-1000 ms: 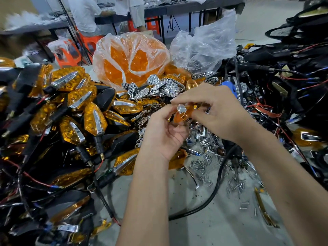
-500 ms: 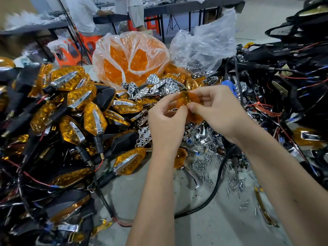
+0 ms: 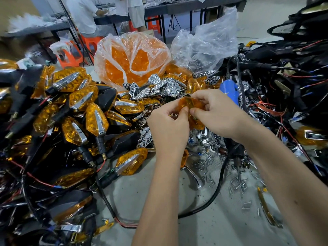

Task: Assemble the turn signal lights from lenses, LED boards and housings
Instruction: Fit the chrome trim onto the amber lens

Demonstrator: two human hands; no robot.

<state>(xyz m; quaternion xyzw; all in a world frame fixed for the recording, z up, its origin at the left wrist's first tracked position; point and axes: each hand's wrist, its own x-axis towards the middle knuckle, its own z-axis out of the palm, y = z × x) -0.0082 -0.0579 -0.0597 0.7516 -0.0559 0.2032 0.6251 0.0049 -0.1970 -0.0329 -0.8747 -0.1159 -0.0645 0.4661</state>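
Since a moment ago, the amber lens (image 3: pixel 192 105) is being lifted higher. It is being pinched between the left hand (image 3: pixel 168 125) and right hand (image 3: pixel 218 114), lying up-and-down, above the desk (image 3: pixel 159 192).

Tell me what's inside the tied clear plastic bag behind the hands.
The tied clear plastic bag is packed with glossy orange translucent lenses. The crinkled film and outer pieces hide whatever lies deeper.
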